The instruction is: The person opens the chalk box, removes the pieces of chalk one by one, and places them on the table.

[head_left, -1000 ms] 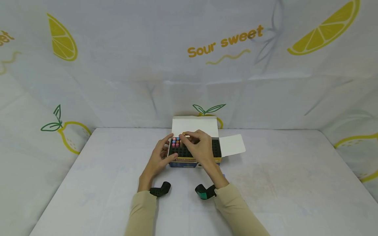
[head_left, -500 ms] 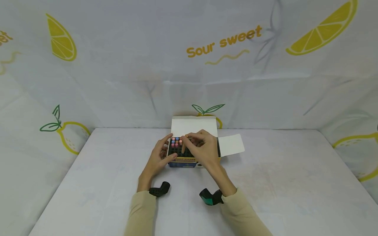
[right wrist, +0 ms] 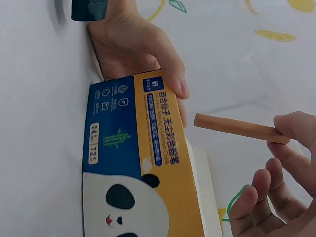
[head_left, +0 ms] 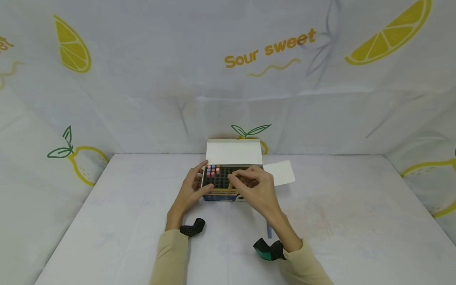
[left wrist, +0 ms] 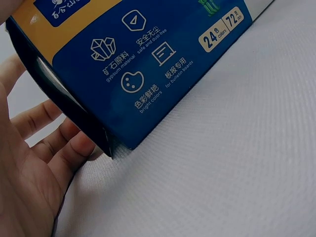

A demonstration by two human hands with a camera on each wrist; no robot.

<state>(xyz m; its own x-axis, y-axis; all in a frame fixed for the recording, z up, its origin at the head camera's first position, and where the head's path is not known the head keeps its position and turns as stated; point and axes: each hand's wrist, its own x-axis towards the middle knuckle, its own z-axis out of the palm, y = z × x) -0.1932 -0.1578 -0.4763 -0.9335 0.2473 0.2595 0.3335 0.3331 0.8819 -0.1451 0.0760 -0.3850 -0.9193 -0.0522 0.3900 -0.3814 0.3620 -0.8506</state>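
An open chalk box (head_left: 216,196) with a blue and yellow front stands mid-table, its white lid (head_left: 234,152) folded back. Several coloured chalk ends (head_left: 213,170) show in its far left corner; the other slots look dark. My left hand (head_left: 190,192) grips the box's left end, thumb on the front, fingers round the side (right wrist: 170,64). My right hand (head_left: 257,189) hovers over the box's near right part and pinches an orange chalk stick (head_left: 230,184), which is clear of the box (right wrist: 236,127). The left wrist view shows the box's blue face (left wrist: 148,64) beside my left palm (left wrist: 27,173).
A white side flap (head_left: 282,172) sticks out to the box's right. A small blue stick (head_left: 268,229) lies on the white table (head_left: 356,221) near my right wrist. Lemon-print cloth walls (head_left: 142,99) close in the back and both sides.
My right hand has drawn back from the box's far left slots toward me and to the right, now with an orange chalk stick out of the box. The left hand has stayed put.
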